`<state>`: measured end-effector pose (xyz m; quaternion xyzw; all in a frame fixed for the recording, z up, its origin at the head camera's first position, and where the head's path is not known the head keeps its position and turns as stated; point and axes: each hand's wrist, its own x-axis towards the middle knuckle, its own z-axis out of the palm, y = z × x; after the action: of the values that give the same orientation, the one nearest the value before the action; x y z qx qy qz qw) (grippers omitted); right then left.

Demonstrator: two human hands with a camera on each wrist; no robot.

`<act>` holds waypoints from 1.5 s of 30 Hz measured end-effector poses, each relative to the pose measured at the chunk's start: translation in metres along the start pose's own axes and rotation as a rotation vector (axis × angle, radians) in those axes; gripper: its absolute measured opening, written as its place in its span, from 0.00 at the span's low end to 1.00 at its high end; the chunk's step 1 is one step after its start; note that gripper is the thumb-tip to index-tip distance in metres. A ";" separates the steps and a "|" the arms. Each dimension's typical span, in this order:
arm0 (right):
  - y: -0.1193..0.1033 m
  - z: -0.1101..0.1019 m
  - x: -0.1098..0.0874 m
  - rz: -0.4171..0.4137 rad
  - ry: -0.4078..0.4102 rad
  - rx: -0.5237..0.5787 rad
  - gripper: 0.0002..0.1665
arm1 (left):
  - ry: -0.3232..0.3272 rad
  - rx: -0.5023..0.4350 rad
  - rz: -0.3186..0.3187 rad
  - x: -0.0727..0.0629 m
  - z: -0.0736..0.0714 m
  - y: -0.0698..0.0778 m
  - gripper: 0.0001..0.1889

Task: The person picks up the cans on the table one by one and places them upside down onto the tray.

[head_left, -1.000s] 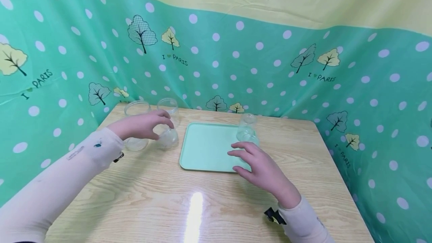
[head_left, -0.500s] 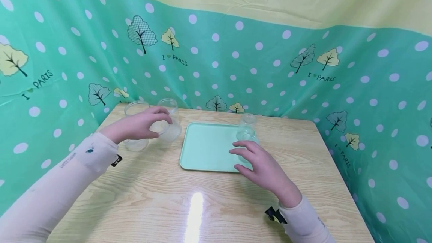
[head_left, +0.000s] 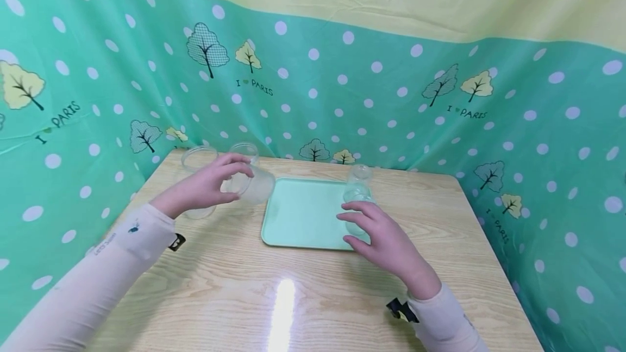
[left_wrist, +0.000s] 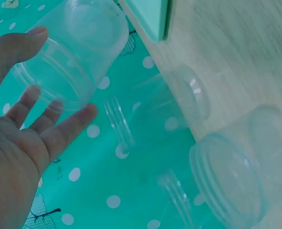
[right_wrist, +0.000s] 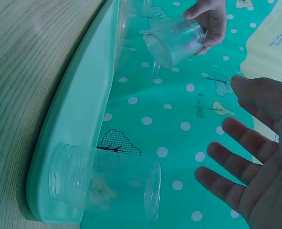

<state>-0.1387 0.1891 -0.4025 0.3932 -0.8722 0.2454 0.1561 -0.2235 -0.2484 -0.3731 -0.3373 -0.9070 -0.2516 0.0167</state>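
Note:
My left hand (head_left: 212,181) grips a clear plastic jar (head_left: 259,186) near its rim. The jar is tilted, its base reaching over the left edge of the mint-green tray (head_left: 303,216). In the left wrist view, the thumb and fingers lie around the rim of this jar (left_wrist: 86,40). Over the tray's right side, my right hand (head_left: 386,238) holds nothing, its fingers spread and slightly bent. Beside it, an upside-down clear jar (right_wrist: 112,183) stands on the tray in the right wrist view. Another inverted jar (head_left: 361,173) shows behind it in the head view.
More clear jars, including one (head_left: 198,159) by the left forearm and one (head_left: 244,151) behind the left hand, stand mouth-up on the wood-grain table (head_left: 220,287). A dotted green and yellow cloth (head_left: 313,69) hangs around the table's back and sides.
The jar in my left hand has risen from the table and swung right, its base tilting up toward the tray. My right hand has barely shifted.

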 end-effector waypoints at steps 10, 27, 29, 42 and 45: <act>0.001 -0.002 0.000 -0.005 0.047 0.024 0.30 | 0.097 -0.158 -0.026 -0.002 0.011 0.002 0.28; 0.003 -0.006 0.000 0.043 0.094 0.081 0.36 | 0.252 -0.468 0.046 -0.001 0.032 0.025 0.29; 0.003 -0.007 0.000 0.048 0.103 0.092 0.36 | 0.264 -0.489 0.048 0.000 0.035 0.028 0.29; 0.002 -0.008 0.001 0.070 0.162 0.187 0.41 | 0.295 -0.600 0.106 0.003 0.057 0.053 0.29; 0.001 -0.009 0.001 0.065 0.172 0.207 0.42 | 0.297 -0.615 0.113 0.002 0.061 0.057 0.29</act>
<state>-0.1391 0.1936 -0.3949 0.3563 -0.8380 0.3717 0.1807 -0.1816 -0.1821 -0.4005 -0.3361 -0.7562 -0.5581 0.0604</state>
